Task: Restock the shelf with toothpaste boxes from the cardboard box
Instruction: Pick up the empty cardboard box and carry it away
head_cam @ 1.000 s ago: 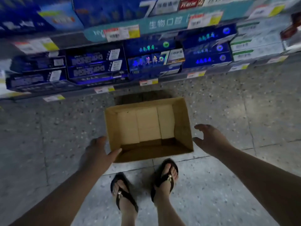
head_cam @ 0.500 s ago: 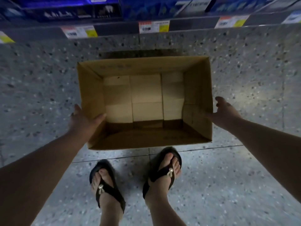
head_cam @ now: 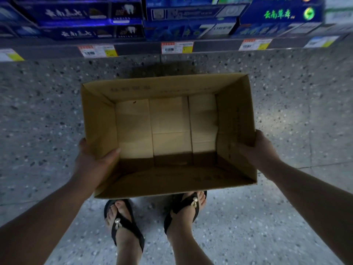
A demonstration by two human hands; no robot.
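Observation:
An open brown cardboard box [head_cam: 99,119] sits in front of me above my feet, and nothing lies on its bare bottom. My left hand [head_cam: 91,159] grips its left wall, thumb inside the box. My right hand [head_cam: 257,150] grips its right wall near the front corner. Blue toothpaste boxes [head_cam: 91,14] stand in rows on the low shelf [head_cam: 137,49] along the top of the view.
Price labels [head_cam: 176,47] line the shelf's front rail. The floor [head_cam: 305,111] is speckled grey stone tile. My two feet in black sandals [head_cam: 124,222] stand just behind the box's near wall.
Both hands went from reaching beside the box to gripping its side walls. The box now appears larger and nearer, covering my toes.

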